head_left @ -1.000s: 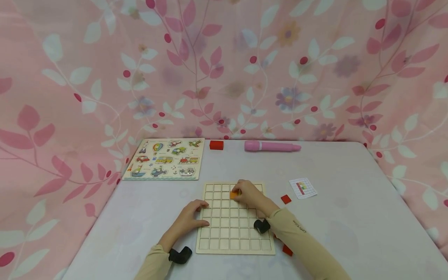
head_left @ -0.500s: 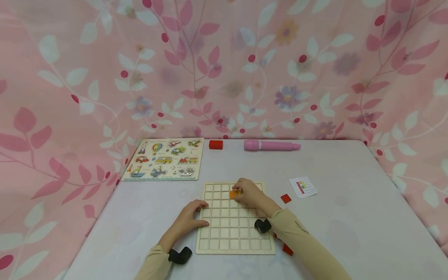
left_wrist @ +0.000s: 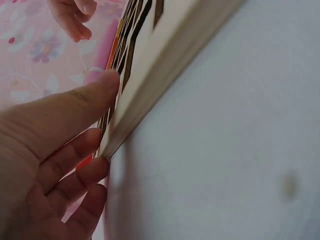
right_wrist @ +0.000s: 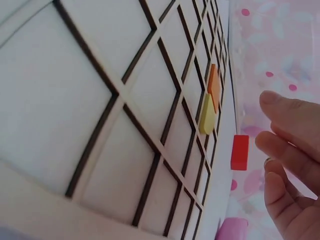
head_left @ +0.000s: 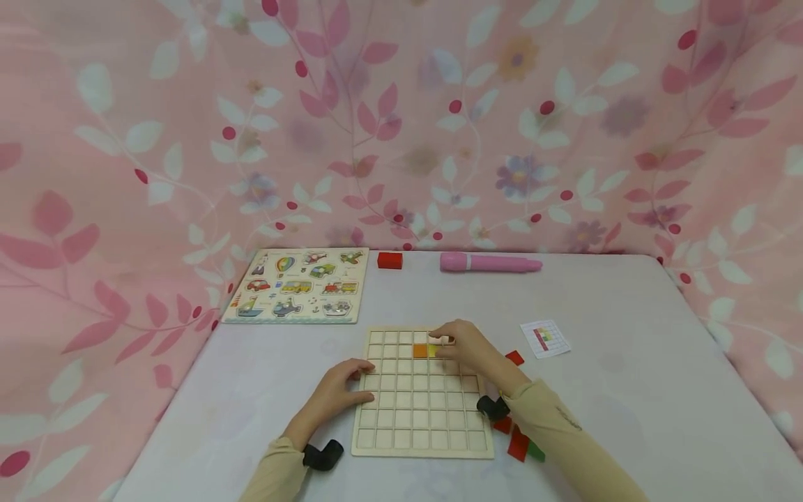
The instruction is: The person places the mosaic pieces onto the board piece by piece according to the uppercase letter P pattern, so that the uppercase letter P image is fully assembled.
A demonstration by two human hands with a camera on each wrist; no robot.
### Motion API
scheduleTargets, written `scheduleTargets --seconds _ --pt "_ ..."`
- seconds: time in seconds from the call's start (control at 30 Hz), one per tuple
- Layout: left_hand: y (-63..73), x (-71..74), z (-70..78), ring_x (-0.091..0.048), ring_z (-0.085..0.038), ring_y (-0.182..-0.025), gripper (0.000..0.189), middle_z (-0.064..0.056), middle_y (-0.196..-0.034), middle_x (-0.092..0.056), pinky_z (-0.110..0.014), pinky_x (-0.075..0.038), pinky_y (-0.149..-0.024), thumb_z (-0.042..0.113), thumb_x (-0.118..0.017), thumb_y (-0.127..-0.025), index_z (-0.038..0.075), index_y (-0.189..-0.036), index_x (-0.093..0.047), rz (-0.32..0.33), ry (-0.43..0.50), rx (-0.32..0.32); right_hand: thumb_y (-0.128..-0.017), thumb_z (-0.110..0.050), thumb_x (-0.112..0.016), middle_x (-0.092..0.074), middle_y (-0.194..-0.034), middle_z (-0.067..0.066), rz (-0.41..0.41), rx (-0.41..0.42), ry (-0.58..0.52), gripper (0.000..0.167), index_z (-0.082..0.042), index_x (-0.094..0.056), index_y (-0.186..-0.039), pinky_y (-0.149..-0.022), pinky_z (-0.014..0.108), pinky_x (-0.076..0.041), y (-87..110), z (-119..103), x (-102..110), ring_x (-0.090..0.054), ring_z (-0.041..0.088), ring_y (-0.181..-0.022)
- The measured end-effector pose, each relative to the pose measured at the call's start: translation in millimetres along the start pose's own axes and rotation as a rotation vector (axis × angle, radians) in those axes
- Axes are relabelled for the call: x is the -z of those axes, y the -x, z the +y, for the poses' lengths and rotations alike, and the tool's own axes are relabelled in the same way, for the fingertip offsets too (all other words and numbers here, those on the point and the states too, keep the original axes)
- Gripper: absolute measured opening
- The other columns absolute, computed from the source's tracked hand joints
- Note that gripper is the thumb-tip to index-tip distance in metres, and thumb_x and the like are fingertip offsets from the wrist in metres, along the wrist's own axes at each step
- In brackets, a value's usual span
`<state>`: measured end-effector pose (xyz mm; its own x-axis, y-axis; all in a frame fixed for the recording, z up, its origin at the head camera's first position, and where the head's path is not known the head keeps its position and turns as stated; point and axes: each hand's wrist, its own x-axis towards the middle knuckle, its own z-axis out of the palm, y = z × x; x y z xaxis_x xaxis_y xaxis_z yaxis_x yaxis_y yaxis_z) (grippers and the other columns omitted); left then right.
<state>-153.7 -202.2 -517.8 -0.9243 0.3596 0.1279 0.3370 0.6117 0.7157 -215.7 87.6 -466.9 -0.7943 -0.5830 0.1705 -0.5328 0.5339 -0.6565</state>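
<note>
We see the right hand [head_left: 472, 352] above the pale wooden grid board [head_left: 401, 418], its fingers parted and holding nothing. By the fingertips, a flat orange square tile [head_left: 420, 351] and a yellow tile [head_left: 433, 351] lie side by side in the second row from the far edge. Our left hand [head_left: 335, 392] rests loosely spread thumb and fingers on the board's left edge. Right of the board are red flat tiles [head_left: 518, 444] and a white printed card [head_left: 546, 339].
</note>
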Motion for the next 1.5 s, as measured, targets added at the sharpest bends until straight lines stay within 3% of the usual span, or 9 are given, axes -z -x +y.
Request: scheduleTargets --seconds 0.3,0.47,0.63,0.77,0.93,1.1,1.2,1.5 --pt "1.4 -1.5 2.5 -0.054 -0.014 -0.086 0.037 0.003 -0.100 -0.059 -0.032 -0.043 -0.076 0.009 -0.075 -0.070 0.011 -0.104 -0.061 0.025 -0.011 0.011 -0.075 -0.007 -0.072 -0.063 -0.097 0.010 0.110 0.110 0.048 0.032 0.003 -0.064 -0.104 -0.061 0.029 -0.043 21.6 1.8 27.0 -0.049 0.025 -0.072" --pt "0.8 -1.2 2.6 -0.054 -0.013 -0.084 0.033 0.004 -0.096 -0.060 -0.032 -0.043 -0.075 0.009 -0.075 -0.070 0.011 -0.101 -0.062 0.041 -0.007 0.009 -0.071 -0.004 -0.074 -0.064 -0.092 0.008 0.207 0.158 0.102 0.031 0.000 -0.066 -0.100 -0.058 0.028 -0.042 32.5 15.3 42.9 -0.047 0.020 -0.067" --pt "-1.1 0.6 1.7 -0.055 -0.014 -0.085 0.031 0.004 -0.096 -0.060 -0.033 -0.043 -0.075 0.009 -0.074 -0.071 0.011 -0.100 -0.063 0.047 0.021 0.024 -0.069 -0.003 -0.075 -0.064 -0.090 0.009 0.238 0.154 0.118 0.030 0.000 -0.066 -0.098 -0.056 0.029 -0.041 42.6 30.1 55.4 -0.047 0.020 -0.066" --pt "-0.8 0.6 0.8 -0.054 -0.015 -0.084 0.031 0.004 -0.094 -0.060 -0.033 -0.043 -0.075 0.010 -0.074 -0.071 0.010 -0.100 -0.063 0.033 0.031 0.030 -0.071 -0.004 -0.074 -0.064 -0.091 0.009 0.216 0.071 0.109 0.029 0.000 -0.067 -0.099 -0.058 0.030 -0.042 57.1 42.2 61.5 -0.048 0.022 -0.069" --pt "-1.2 -1.1 0.0 -0.053 -0.014 -0.083 0.030 0.005 -0.093 -0.059 -0.034 -0.043 -0.075 0.011 -0.075 -0.071 0.011 -0.099 -0.063 0.046 0.035 0.033 -0.075 -0.004 -0.070 -0.064 -0.093 0.010 0.127 -0.081 0.100 0.026 0.002 -0.066 -0.101 -0.063 0.036 -0.042 73.0 62.5 67.5 -0.049 0.025 -0.075" --pt "-0.3 -1.0 1.3 -0.053 -0.015 -0.082 0.031 0.005 -0.093 -0.060 -0.033 -0.043 -0.074 0.010 -0.075 -0.071 0.010 -0.099 -0.063 0.051 0.048 0.043 -0.076 -0.008 -0.070 -0.064 -0.094 0.008 0.031 -0.178 0.087 0.027 0.000 -0.066 -0.102 -0.063 0.031 -0.041 81.3 80.2 68.2 -0.047 0.020 -0.075" --pt "-0.4 -0.6 1.4 -0.053 -0.014 -0.082 0.031 0.005 -0.093 -0.061 -0.032 -0.043 -0.074 0.010 -0.075 -0.071 0.010 -0.099 -0.063 0.050 0.055 0.035 -0.075 -0.010 -0.072 -0.064 -0.093 0.004 0.029 -0.202 0.089 0.028 -0.002 -0.067 -0.101 -0.064 0.031 -0.041 85.2 84.2 64.7 -0.046 0.018 -0.076" --pt "-0.7 0.3 2.1 -0.052 -0.013 -0.081 0.030 0.005 -0.092 -0.061 -0.031 -0.042 -0.073 0.010 -0.075 -0.071 0.011 -0.099 -0.063 0.049 0.061 0.040 -0.072 -0.010 -0.075 -0.055 -0.098 0.001 0.022 -0.173 0.101 0.028 -0.009 -0.065 -0.098 -0.074 0.039 -0.041 96.5 94.2 54.0 -0.045 0.020 -0.086"
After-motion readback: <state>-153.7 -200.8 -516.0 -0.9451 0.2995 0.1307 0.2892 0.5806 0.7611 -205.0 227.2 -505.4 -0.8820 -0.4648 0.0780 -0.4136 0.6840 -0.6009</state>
